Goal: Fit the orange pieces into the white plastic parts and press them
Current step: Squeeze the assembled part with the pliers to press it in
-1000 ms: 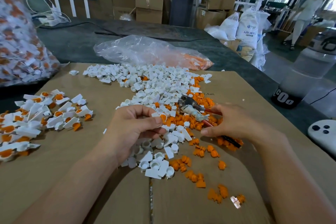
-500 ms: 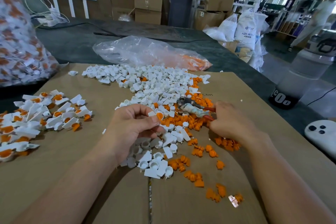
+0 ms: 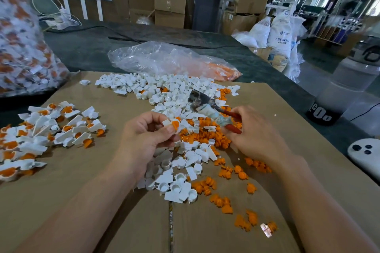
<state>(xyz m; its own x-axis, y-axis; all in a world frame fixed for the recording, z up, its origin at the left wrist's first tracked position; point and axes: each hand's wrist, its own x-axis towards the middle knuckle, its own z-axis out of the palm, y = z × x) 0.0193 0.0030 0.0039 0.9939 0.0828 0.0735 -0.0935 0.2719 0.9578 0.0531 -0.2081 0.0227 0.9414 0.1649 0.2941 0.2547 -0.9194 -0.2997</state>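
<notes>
The head camera looks down at a big cardboard sheet [image 3: 82, 201] lying flat. Above its middle, the left hand [image 3: 148, 135] lifts one white part [image 3: 166, 123] with an orange piece [image 3: 175, 125] sitting in it. The thumb and fingers pinch tight on the white part, likely to keep it steady for the squeeze. Over the right half of the cardboard, the right hand [image 3: 253, 135] has its fingers curled round the red handles of the pliers [image 3: 207, 107]. I think the pliers are there to press the piece in. Loose white parts [image 3: 164, 92] and orange pieces [image 3: 205, 135] lie heaped on the middle of the cardboard, close for grabbing. Done ones [image 3: 41, 129] sit on its left side, out of the way.
</notes>
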